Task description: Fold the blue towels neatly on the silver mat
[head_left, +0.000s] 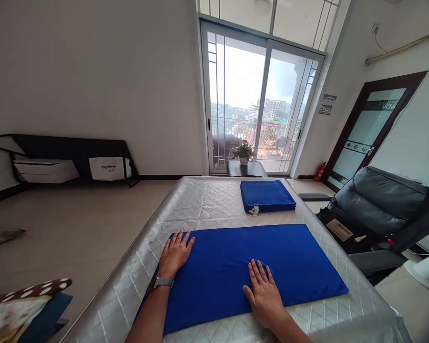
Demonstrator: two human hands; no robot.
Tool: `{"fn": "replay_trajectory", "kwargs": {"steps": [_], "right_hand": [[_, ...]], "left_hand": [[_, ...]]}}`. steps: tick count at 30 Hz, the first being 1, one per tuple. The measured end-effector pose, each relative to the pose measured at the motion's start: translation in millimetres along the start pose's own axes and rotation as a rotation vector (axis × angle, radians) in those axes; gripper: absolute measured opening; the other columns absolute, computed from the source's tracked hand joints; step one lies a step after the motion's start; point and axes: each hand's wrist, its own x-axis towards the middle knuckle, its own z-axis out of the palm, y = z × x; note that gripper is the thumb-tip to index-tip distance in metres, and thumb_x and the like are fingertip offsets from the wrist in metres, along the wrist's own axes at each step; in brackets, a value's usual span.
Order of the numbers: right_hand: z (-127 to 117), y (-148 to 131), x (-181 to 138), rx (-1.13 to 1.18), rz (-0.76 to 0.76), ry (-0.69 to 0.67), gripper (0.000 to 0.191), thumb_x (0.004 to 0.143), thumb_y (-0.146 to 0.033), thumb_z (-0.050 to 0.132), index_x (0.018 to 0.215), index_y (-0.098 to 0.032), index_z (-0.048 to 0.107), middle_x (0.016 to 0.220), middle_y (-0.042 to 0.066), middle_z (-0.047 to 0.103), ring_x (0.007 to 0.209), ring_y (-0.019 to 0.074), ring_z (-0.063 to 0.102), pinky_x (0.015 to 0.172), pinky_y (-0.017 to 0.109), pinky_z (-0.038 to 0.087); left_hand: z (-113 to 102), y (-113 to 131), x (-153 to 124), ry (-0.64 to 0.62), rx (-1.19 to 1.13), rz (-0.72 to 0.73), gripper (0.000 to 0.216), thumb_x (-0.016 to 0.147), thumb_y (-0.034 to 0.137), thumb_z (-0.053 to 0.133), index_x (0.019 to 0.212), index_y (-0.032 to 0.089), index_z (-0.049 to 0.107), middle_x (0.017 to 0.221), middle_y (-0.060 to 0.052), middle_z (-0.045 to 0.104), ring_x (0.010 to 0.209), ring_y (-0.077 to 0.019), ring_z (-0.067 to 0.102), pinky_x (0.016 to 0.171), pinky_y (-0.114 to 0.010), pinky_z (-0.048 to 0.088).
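"Where's the cloth (214,281)?"
"Lower centre of the frame, flat on the silver cover (175,209)."
"And the hands?"
"The left hand (175,255), fingers spread, rests on its upper-left corner; the right hand (264,293), fingers slightly parted, lies across its lower edge. Palms are hidden, but both seem flat."

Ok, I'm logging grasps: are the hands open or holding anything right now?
Left hand: open, palm down on the nearer blue cloth.
Right hand: open, palm down on the same cloth.
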Motion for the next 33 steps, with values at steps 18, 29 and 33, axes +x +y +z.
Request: {"fn": "replay_trajectory", "kwargs": {"steps": [18, 29, 33], "right_hand": [[-15.9, 280.0, -75.3, -0.293, 0.543, 0.326, 0.086, 0.095, -0.061, 0.008, 0.158, -0.008, 0.032, 0.164, 0.011, 0.032, 0.151, 0.0276, 0.029, 0.123, 0.05, 0.023], [-27.3, 13.3, 64.4, -0.031, -0.052, 0.099, 0.073, 0.103, -0.056, 0.017, 0.159, -0.012, 0.029, 0.165, 0.01, 0.028, 0.154, 0.0245, 0.02, 0.126, 0.046, 0.017], [2.4, -86.9, 117.0, 0.093, -0.258, 0.04, 0.073, 0.104, -0.055, 0.022, 0.16, -0.008, 0.025, 0.166, 0.014, 0.021, 0.155, 0.0254, 0.016, 0.126, 0.047, 0.014]], "left_hand": [[-8.1, 2.2, 1.8, -0.077, 0.123, 0.012, 0.056, 0.099, 0.036, 0.037, 0.153, 0.023, 0.045, 0.164, -0.011, 0.036, 0.151, -0.0297, 0.031, 0.121, -0.049, 0.028], [-22.4, 10.9, -1.4, -0.079, 0.079, 0.017, 0.053, 0.102, 0.038, 0.038, 0.152, 0.022, 0.046, 0.164, -0.012, 0.037, 0.152, -0.0303, 0.03, 0.122, -0.049, 0.026], [-27.9, 16.2, -0.8, -0.073, 0.078, -0.006, 0.056, 0.101, 0.038, 0.038, 0.154, 0.021, 0.044, 0.164, -0.013, 0.036, 0.151, -0.0317, 0.032, 0.12, -0.051, 0.029]]}}
